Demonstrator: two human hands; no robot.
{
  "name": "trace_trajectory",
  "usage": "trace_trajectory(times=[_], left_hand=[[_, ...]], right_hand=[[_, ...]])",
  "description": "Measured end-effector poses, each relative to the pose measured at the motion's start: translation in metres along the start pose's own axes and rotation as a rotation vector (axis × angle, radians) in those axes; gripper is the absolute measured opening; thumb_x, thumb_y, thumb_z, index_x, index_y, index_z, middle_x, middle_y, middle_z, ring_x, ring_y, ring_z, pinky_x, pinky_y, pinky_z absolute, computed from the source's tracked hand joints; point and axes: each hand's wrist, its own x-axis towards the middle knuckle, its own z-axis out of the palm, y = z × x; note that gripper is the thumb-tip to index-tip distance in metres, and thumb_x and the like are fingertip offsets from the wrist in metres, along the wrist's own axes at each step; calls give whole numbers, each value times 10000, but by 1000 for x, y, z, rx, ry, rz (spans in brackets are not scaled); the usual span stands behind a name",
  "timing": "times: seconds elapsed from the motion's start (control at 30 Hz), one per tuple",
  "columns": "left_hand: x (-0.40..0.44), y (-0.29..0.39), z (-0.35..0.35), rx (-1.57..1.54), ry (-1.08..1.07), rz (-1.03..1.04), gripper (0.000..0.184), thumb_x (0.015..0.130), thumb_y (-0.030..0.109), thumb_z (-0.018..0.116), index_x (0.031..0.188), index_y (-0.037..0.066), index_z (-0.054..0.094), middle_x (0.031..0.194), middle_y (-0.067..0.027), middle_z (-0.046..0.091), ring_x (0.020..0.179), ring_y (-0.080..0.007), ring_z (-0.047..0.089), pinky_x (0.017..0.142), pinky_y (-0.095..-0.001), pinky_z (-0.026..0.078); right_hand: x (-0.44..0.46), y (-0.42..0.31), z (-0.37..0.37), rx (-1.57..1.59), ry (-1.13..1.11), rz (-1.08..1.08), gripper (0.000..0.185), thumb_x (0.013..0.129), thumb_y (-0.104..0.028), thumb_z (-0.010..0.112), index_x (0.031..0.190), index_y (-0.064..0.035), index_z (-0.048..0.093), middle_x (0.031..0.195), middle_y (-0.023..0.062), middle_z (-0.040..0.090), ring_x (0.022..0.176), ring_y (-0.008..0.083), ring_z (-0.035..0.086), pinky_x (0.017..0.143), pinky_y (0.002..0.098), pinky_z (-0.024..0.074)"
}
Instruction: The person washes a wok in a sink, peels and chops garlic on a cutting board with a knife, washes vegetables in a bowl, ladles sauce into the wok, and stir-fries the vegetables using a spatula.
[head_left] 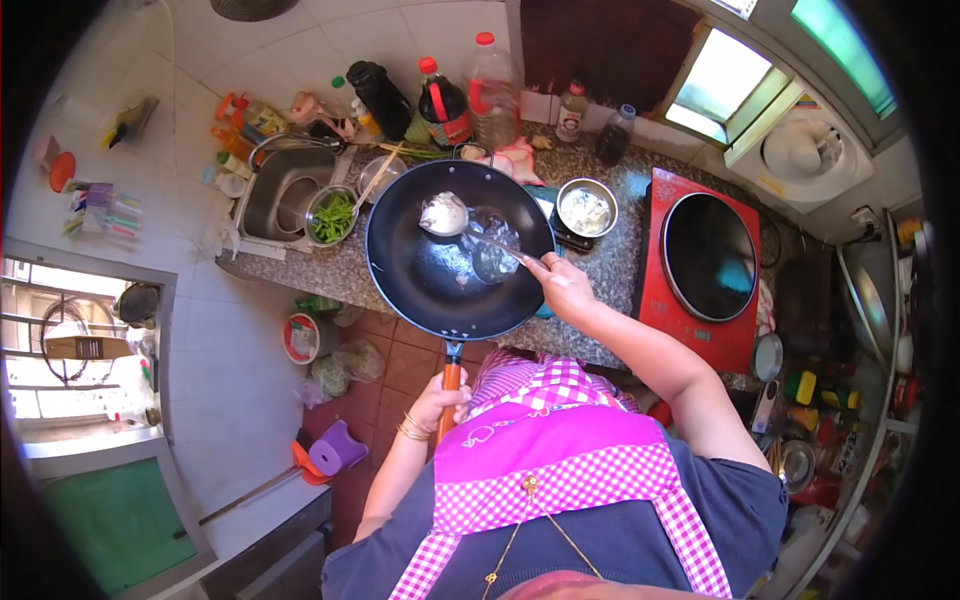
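My left hand (440, 400) is wrapped round the wooden handle of a large dark wok (410, 270), which is over the counter's front edge. Whether anything under the wok supports it is hidden. In my right hand (565, 287) is the handle of a metal ladle (490, 240). Its bowl is inside the wok, on the far left side, with a white substance (443, 214) in it. A clear, shiny patch of liquid lies on the wok's inner surface beside the ladle handle. Just right of the wok stands a metal bowl (587, 207) with pale white contents.
A red induction cooker (648, 270) with a round black top is at the right. Left of the wok, a bowl of cut green vegetables (333, 216) sits by the sink (262, 185), with chopsticks (380, 175) nearby. Bottles (493, 100) line the wall. A purple stool (338, 448) stands on the floor.
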Motion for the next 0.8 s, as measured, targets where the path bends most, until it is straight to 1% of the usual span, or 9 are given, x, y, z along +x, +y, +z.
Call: trace_trajectory(times=[0.03,0.23,0.33,0.37,0.53,0.63,0.67,0.77,0.8], left_hand=[[-1,0,1,5,3,3,263,757,-51,578,927,84,429,622,-29,469,470,-108,453,455,-217,374],[0,-2,-2,9,-12,19,269,744,-53,577,925,83,431,625,-23,470,486,-103,457,455,-217,374],[2,-2,-5,-8,-20,4,278,751,-55,573,926,82,406,609,-43,481,448,-140,502,433,-261,419],[1,-1,-4,-7,-14,2,273,753,-54,573,921,82,407,605,-42,479,445,-139,500,431,-261,416],[0,4,-2,11,12,-14,251,764,-44,575,906,87,414,595,-39,476,429,-140,490,422,-265,402],[-2,6,0,22,-3,-24,260,756,-53,568,920,89,425,621,-26,472,468,-120,471,451,-231,377],[-3,8,2,15,0,-33,254,762,-57,561,917,91,423,615,-27,469,467,-123,468,455,-236,376],[-2,7,2,1,-23,-15,254,762,-57,561,916,91,423,613,-27,466,463,-122,461,458,-235,375],[-1,7,2,11,-11,-8,229,780,-45,554,914,83,419,568,-41,457,422,-148,482,414,-265,386]], right_hand=[[2,-1,0,8,6,-2,463,735,20,520,1187,-68,563,909,118,546,818,294,592,655,388,511],[9,2,2,5,36,-21,459,744,24,515,1184,-95,572,929,109,545,823,286,594,657,386,512],[11,5,-3,10,39,-28,457,747,20,516,1184,-102,574,936,107,546,828,286,594,656,385,512],[9,6,-6,13,33,-33,459,747,18,518,1185,-106,574,938,107,548,830,286,594,657,385,512],[-8,8,-34,-15,-25,13,474,741,14,534,1190,-133,576,943,110,554,840,289,595,664,386,511],[-22,8,-61,-23,-31,36,484,736,15,543,1191,-146,578,938,116,556,841,291,597,665,387,511],[-28,12,-65,-32,-33,43,493,729,17,549,1194,-145,575,942,117,559,837,292,598,665,387,512],[-49,21,-81,-94,18,80,455,736,14,568,1156,-158,595,906,99,573,763,276,608,600,370,509],[-55,24,-87,-82,57,80,440,746,12,567,1150,-160,599,898,88,577,745,271,608,597,371,506]])
